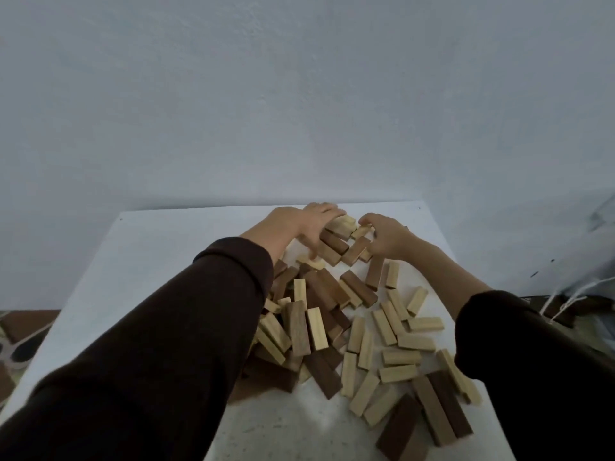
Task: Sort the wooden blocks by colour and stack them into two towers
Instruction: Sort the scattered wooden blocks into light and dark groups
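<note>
Several loose wooden blocks, pale ones (392,322) and dark brown ones (322,374), lie jumbled across the white table (159,247). At the far edge sits a small heap of mixed blocks (342,242). My left hand (307,222) reaches over this heap from the left, fingers curled over a pale block (342,224) on top. My right hand (387,237) cups the heap from the right, fingers bent around its blocks. Both forearms are in dark sleeves.
A pale blue wall (299,111) rises right behind the table's far edge. White cords (565,296) and dark items lie off the table to the right. Floor clutter (13,341) shows at the lower left.
</note>
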The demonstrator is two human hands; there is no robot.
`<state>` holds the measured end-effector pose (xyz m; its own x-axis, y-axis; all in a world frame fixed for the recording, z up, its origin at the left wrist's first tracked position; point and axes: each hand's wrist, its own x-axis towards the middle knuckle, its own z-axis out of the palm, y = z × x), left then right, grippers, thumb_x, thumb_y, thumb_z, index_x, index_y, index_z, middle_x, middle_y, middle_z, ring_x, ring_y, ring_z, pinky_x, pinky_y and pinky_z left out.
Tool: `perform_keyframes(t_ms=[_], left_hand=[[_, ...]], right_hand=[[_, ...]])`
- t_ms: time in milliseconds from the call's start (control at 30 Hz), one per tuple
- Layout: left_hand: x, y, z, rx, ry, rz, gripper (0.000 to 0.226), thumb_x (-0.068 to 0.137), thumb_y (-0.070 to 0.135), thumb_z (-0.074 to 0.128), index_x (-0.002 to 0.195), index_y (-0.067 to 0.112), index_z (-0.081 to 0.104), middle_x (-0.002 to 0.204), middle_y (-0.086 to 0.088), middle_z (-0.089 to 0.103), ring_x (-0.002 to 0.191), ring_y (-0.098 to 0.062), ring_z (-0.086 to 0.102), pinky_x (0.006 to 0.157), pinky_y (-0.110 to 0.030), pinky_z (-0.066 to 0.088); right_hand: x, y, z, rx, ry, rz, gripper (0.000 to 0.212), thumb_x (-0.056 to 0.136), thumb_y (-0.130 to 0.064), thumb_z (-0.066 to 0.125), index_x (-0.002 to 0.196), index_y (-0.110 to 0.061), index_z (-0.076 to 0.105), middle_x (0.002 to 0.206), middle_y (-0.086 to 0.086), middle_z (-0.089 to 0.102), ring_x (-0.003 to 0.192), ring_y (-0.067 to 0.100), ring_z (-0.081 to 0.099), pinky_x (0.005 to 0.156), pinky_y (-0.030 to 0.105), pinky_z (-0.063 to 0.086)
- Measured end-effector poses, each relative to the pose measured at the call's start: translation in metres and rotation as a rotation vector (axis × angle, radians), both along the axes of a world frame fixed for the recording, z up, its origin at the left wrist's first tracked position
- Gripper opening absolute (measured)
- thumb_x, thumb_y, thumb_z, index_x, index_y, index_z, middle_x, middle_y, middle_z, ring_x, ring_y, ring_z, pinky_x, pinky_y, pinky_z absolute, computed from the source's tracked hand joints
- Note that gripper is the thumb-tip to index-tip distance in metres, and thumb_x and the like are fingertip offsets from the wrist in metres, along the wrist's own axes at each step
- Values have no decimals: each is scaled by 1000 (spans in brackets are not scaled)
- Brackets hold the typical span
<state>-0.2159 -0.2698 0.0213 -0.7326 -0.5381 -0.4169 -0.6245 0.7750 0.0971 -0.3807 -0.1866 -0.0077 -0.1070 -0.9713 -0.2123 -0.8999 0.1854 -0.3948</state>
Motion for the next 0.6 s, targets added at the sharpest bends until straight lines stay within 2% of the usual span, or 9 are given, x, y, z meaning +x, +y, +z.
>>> perform_keyframes(t_ms=[100,200,400,600], left_hand=[[-11,-9,-5,1,-90,0,125,67,21,85,151,24,-8,160,1,-10,147,-22,-6,117,-45,17],[-18,-14,-8,12,-136,-9,131,64,26,87,150,29,-13,160,5,-11,147,-20,-8,117,-48,16],[-19,-21,-9,71,-85,20,129,62,24,89,151,31,-4,158,3,8,144,-23,16,110,-47,32],[-15,-25,-11,77,-38,24,120,63,26,88,152,26,7,151,2,19,138,-24,25,107,-47,36]], right_hand=[[-3,-2,-8,-46,-38,12,51,82,-5,56,132,-7,46,131,8,49,120,25,44,96,31,37],[-4,-3,-13,-86,-43,36,51,81,-3,56,131,-8,47,130,8,48,122,24,40,97,29,35],[-3,-4,-12,-99,-32,73,54,78,-2,60,130,-9,47,127,8,47,119,24,38,96,32,38],[-2,-4,-11,-97,-8,83,52,81,-5,58,131,-11,46,128,6,46,121,24,37,96,34,37]])
